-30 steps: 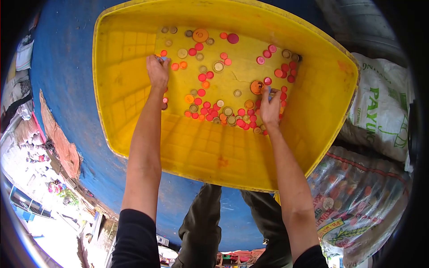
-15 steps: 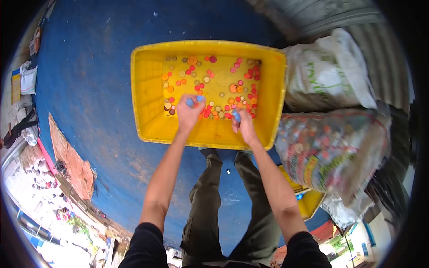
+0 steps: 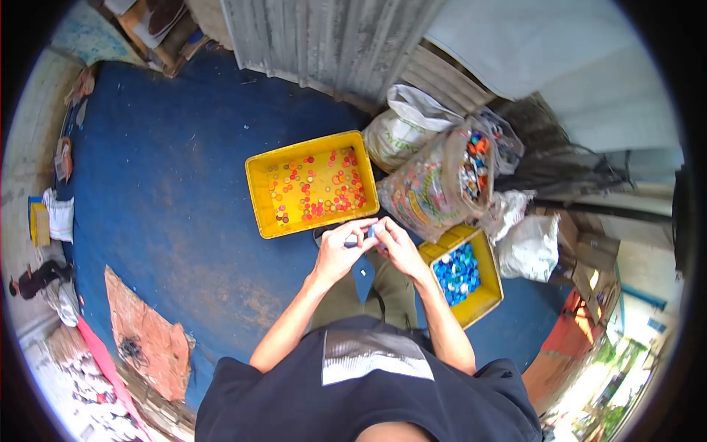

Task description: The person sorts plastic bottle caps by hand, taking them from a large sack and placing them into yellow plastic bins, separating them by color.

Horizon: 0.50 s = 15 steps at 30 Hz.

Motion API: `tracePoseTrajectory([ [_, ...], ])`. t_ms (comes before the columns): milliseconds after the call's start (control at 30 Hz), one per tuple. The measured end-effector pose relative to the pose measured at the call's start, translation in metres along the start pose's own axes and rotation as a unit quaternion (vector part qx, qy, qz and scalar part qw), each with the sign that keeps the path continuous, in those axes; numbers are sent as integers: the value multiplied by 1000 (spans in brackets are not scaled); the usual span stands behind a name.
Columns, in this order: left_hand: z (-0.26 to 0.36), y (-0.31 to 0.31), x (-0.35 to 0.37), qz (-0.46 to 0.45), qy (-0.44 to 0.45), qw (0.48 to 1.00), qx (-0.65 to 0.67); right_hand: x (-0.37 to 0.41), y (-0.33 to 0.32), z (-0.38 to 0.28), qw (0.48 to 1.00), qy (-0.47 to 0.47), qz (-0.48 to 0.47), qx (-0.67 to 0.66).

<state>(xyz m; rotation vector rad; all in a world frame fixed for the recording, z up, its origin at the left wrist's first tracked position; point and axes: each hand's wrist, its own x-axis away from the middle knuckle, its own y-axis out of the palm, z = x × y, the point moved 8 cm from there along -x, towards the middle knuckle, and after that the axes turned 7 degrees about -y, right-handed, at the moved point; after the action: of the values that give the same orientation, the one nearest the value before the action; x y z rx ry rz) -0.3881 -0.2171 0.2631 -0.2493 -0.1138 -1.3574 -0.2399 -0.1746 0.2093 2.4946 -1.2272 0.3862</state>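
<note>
My left hand (image 3: 340, 250) is closed on a blue bottle cap (image 3: 350, 241) partly hidden by the fingers. Close beside it, my right hand (image 3: 401, 250) pinches another blue bottle cap (image 3: 375, 230), and the fingertips of both hands come together in front of my body. Just beyond my hands stands a yellow crate (image 3: 258, 199) with many red, pink, orange and tan caps (image 3: 346, 199) scattered over its bottom. To the right, a second yellow crate (image 3: 487, 300) holds a heap of blue caps (image 3: 458, 276).
A large clear sack (image 3: 420, 188) full of mixed caps leans right of the first crate, behind it a white sack (image 3: 405, 132). Corrugated metal sheets (image 3: 324, 44) line the back. An orange-brown sheet (image 3: 147, 331) lies on the blue floor (image 3: 184, 184) at left. A person (image 3: 40, 283) is at far left.
Both hands have come up out of the crate of red and orange caps and drawn together near my body, still with blue caps. The view has pulled back, showing the crate of blue caps.
</note>
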Motion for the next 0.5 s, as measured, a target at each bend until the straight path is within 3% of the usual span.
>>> tracePoseTrajectory([
  [67, 29, 14, 13, -27, 45, 998, 29, 38, 3, -36, 999, 6, 17, -40],
  [167, 68, 38, 28, -105, 28, 988, 114, 84, -5, -66, 995, -53, 44, -73],
  [300, 114, 67, 47, -147, 111, 977, 104, 136, -11, -97, 981, -124, 80, -123],
  [433, 148, 110, 69, -254, 96, 932, 239, 182, -22, -126, 966, -207, 107, -113],
  [500, 155, 134, 86, -324, 32, 902, 283, 201, -25, -136, 958, -237, 117, -110],
])
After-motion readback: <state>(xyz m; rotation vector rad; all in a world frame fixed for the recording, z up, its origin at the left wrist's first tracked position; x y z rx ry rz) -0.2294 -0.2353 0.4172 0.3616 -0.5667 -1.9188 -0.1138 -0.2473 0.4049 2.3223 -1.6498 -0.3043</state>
